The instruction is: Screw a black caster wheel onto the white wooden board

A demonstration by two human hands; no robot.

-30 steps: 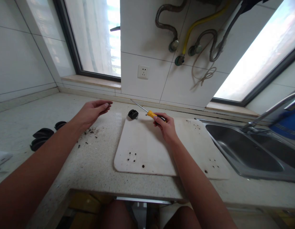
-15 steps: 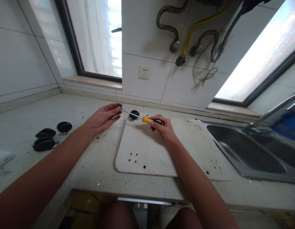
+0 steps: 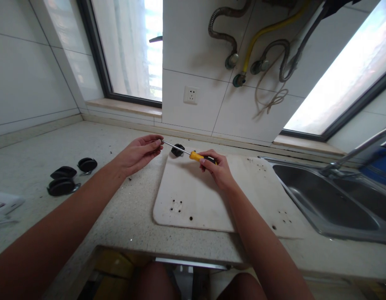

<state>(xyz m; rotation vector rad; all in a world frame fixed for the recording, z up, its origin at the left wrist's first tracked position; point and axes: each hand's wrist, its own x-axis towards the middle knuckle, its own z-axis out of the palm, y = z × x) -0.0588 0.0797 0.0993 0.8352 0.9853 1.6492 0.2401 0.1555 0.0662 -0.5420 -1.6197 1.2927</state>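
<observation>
On a speckled kitchen counter [image 3: 118, 216], near the white board's [image 3: 193, 196] far left corner, the right hand [image 3: 218, 168] is gripping a screwdriver [image 3: 193, 155] by its handle while the left hand [image 3: 139, 152] is pinching its tip; a steady grip looks needed next.

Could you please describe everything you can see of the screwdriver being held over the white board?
The screwdriver has a yellow and black handle, plastic by its look, and a thin, bare metal shaft. It lies nearly level, raised above the far edge of the white board, with its shaft pointing left. The right hand grips the handle; the left hand has its fingertips at the shaft's tip. A small black caster sits just behind the shaft; whether they touch is unclear.
</observation>
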